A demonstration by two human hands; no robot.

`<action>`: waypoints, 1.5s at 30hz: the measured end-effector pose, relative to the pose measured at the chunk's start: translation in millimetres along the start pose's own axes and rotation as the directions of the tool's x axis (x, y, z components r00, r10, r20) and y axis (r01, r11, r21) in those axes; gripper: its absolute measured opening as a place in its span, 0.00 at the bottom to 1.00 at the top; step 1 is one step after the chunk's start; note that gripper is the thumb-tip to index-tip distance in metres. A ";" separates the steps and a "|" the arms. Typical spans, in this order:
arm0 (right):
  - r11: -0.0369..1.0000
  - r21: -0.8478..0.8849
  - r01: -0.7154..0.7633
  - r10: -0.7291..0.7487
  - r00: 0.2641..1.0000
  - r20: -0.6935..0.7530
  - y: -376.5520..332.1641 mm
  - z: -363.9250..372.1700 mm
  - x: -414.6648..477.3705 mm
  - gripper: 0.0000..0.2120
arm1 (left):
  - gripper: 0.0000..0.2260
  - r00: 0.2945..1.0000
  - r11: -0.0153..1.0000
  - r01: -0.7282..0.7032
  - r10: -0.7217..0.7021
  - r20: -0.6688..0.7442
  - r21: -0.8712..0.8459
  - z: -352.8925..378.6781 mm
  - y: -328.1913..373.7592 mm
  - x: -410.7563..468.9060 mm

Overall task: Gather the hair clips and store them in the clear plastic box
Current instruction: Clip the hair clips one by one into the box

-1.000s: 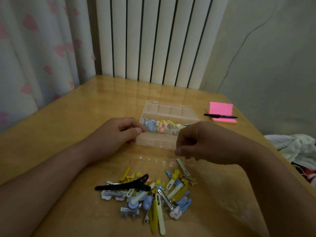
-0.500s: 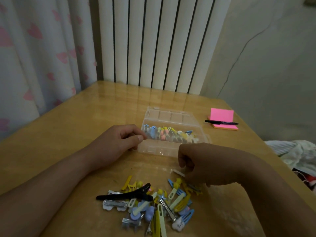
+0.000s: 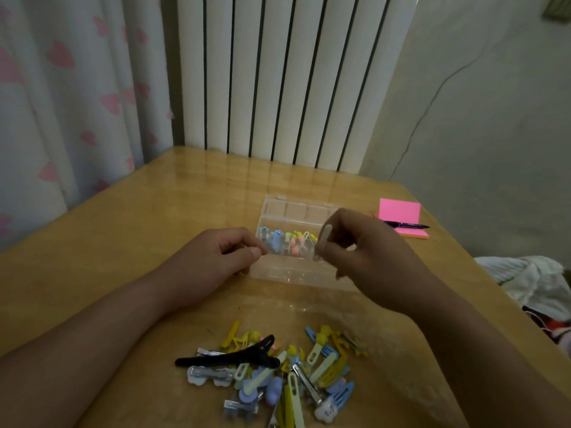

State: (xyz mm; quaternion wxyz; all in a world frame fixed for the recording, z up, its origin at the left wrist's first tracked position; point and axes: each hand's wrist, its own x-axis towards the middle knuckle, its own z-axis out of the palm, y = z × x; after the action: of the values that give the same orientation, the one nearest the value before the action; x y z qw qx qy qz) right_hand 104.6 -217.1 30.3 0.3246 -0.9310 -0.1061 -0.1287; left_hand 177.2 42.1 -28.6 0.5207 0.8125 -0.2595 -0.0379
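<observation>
Resting on the tabletop (image 3: 123, 242), the left hand (image 3: 216, 257) is seen with its grip clamped on the left end of the clear plastic box (image 3: 287, 268). Nearer the camera, a loose pile of hair clips (image 3: 309, 375) is spread out, with a long black clip (image 3: 228, 361) lying across its left side. Coloured clips are lined up in the box's middle row. Over the box's right end, a pale hair clip (image 3: 323, 240) is pinched upright in the grip of the right hand (image 3: 364, 251). Farther right, a black pen (image 3: 408, 225) is laid across a pink sticky-note pad (image 3: 400, 211).
</observation>
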 end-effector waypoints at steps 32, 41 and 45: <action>0.973 -0.205 -0.109 0.093 0.992 -0.086 -24.3 50.1 40.1 0.08 | 0.05 0.999 0.999 -0.022 0.020 -0.039 -0.040 -0.5 -7.1 3.7; 0.984 -0.036 0.176 -0.153 0.926 0.344 -49.1 36.8 -2.7 0.05 | 0.09 0.997 0.998 -0.014 0.009 -0.080 -0.064 -1.7 -1.6 2.5; 0.959 -0.032 0.281 -0.227 0.832 0.506 -61.2 60.0 -11.4 0.10 | 0.07 0.997 0.998 0.002 -0.006 -0.071 -0.062 -1.6 -5.9 3.5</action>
State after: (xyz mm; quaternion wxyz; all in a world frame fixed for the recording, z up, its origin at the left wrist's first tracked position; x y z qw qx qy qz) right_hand 86.9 -133.6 16.7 0.2166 -0.9258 -0.3022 0.0681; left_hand 183.0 43.7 -32.2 0.5544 0.7973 -0.2379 -0.0179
